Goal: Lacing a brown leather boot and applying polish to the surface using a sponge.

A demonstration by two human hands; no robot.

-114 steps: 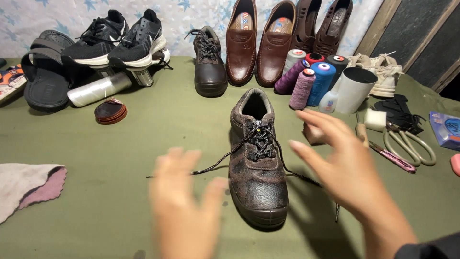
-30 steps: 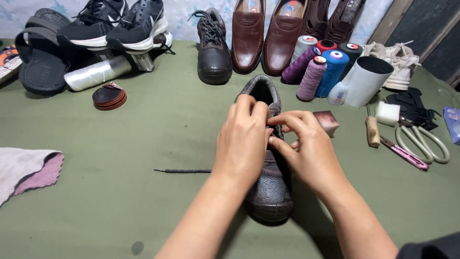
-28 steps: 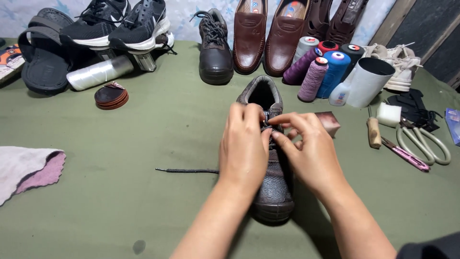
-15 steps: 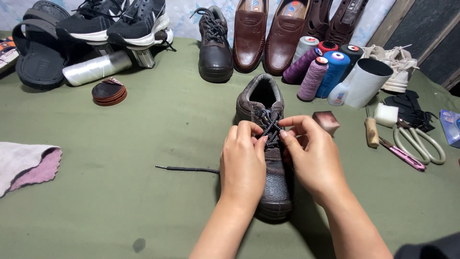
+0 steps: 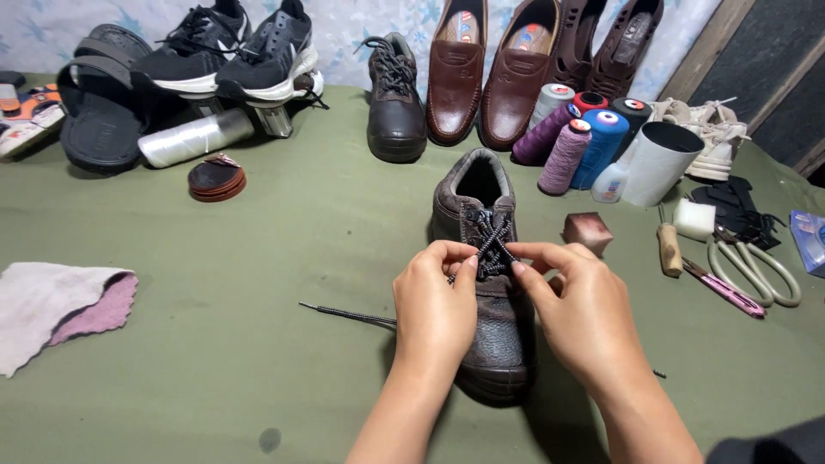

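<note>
A dark brown leather lace-up shoe (image 5: 481, 202) lies on the green cloth with its toe toward me. Both hands rest over its middle. My left hand (image 5: 436, 314) pinches the black speckled lace (image 5: 491, 241) at the eyelets with thumb and forefinger. My right hand (image 5: 577, 309) pinches the same lace from the right side. One loose lace end (image 5: 344, 314) trails left across the cloth, and the hands hide the shoe's tongue.
Along the back stand sandals (image 5: 99, 107), black sneakers (image 5: 228, 51), a dark boot (image 5: 395, 99) and brown loafers (image 5: 485, 69). Thread spools (image 5: 576, 137), a white cup (image 5: 660, 163), scissors (image 5: 756, 271) and an awl (image 5: 669, 249) sit right. A pink rag (image 5: 60, 305) lies left.
My hands have come onto the shoe from apart and slid down from the top eyelets toward the middle of the lacing, holding the lace; the shoe's collar is now uncovered.
</note>
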